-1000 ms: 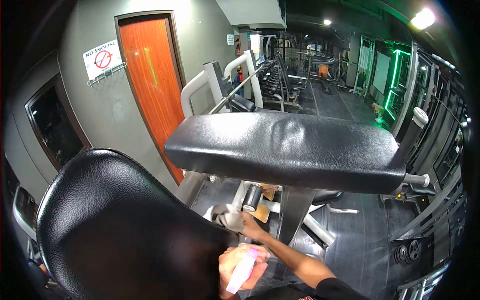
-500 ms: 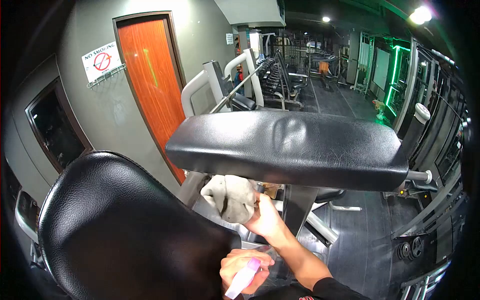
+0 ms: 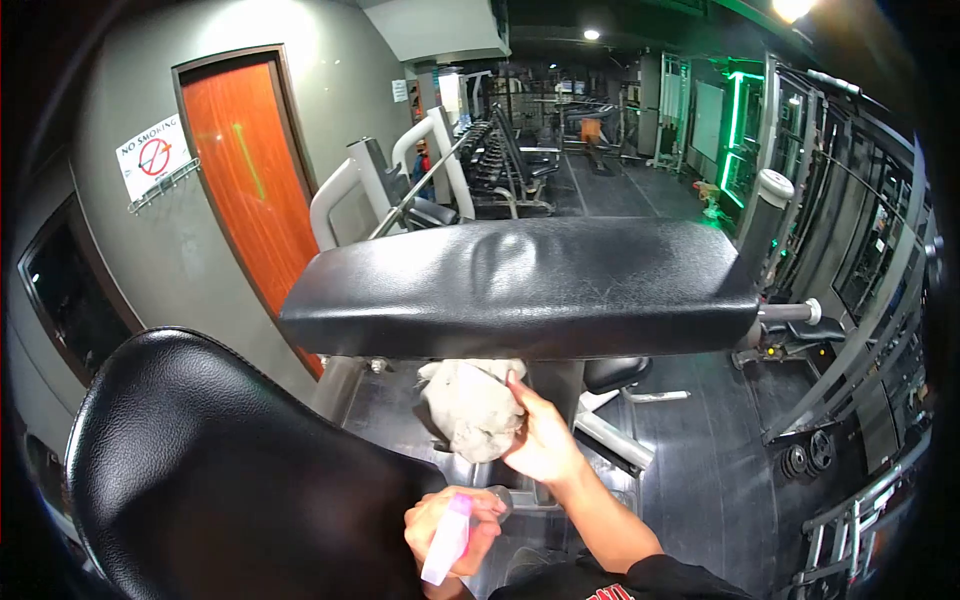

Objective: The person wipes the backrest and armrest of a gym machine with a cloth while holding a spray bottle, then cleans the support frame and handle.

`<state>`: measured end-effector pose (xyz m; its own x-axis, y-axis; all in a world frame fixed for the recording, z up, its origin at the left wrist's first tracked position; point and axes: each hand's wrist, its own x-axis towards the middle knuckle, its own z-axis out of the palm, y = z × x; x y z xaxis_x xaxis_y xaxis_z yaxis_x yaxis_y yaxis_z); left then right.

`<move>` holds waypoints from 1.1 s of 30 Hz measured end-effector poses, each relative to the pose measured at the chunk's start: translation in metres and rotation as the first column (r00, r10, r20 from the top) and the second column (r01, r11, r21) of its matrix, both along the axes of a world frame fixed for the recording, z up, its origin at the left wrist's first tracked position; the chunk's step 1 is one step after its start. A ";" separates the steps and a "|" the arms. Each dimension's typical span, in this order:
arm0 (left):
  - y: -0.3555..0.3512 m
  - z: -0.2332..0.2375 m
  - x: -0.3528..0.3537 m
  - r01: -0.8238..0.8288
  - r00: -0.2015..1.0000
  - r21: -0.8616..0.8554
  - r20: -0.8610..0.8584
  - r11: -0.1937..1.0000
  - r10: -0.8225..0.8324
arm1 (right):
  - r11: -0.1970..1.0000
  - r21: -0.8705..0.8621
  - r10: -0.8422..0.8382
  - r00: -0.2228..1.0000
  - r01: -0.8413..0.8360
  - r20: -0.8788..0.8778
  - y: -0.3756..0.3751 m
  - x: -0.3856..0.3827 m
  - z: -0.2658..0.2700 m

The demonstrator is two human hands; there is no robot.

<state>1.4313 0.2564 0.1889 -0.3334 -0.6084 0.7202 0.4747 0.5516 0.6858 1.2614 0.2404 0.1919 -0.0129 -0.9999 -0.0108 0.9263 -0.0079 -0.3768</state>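
My right hand (image 3: 545, 445) is closed around a crumpled light-grey cloth (image 3: 472, 408), thumb along its right side. The cloth is just under the front edge of a long black padded cushion (image 3: 520, 285), overlapping the frame post below it. Lower down, my left hand (image 3: 432, 520) is wrapped round a spray bottle (image 3: 447, 540) with a white and pink trigger head. Most of the bottle is hidden by the fingers. To the left of my hands rises a black padded seat (image 3: 230, 460) with a curved top.
A brown door (image 3: 240, 160) and a no-smoking sign (image 3: 155, 155) are on the left wall. Behind the cushion stands a grey machine with a bar (image 3: 415, 190). Dumbbell racks (image 3: 480, 150) line the back. Metal frames and weight plates (image 3: 808, 455) are at the right.
The view has shifted right, so the cushion and door sit further left. My right hand has drawn the cloth slightly lower below the cushion edge. Both hands keep their hold.
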 end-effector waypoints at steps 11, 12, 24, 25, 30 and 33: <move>-0.001 0.002 -0.002 0.026 0.998 -0.013 -0.057 1.000 -0.027 | 0.858 -0.054 -0.513 0.852 0.510 -0.101 0.108 -0.088 0.008; -0.002 0.002 -0.002 0.018 0.999 -0.032 -0.047 0.999 -0.019 | 0.852 -0.080 -0.523 0.846 0.517 -0.103 0.118 -0.092 0.012; -0.009 -0.003 0.001 -0.015 0.998 -0.155 0.059 0.988 0.025 | 0.423 -0.128 -0.906 0.420 0.897 -0.048 0.143 -0.111 0.020; -0.006 0.000 0.001 -0.012 0.998 -0.155 0.055 0.988 0.021 | 0.337 -0.153 -0.942 0.332 0.929 -0.059 0.136 -0.108 0.019; -0.006 -0.001 0.000 -0.010 1.000 -0.050 0.019 0.999 0.011 | -0.164 -0.164 -0.970 -0.189 0.973 -0.154 0.118 -0.109 0.012; 0.001 0.002 -0.006 0.002 1.000 0.057 -0.023 0.998 -0.001 | -0.426 -0.329 -0.857 -0.492 0.843 -0.150 0.144 -0.129 0.043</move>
<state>1.4251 0.2577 0.1905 -0.3185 -0.6481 0.6917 0.4913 0.5112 0.7052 1.1324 0.3840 0.2351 -0.8385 0.4405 0.3208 -0.5449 -0.6824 -0.4873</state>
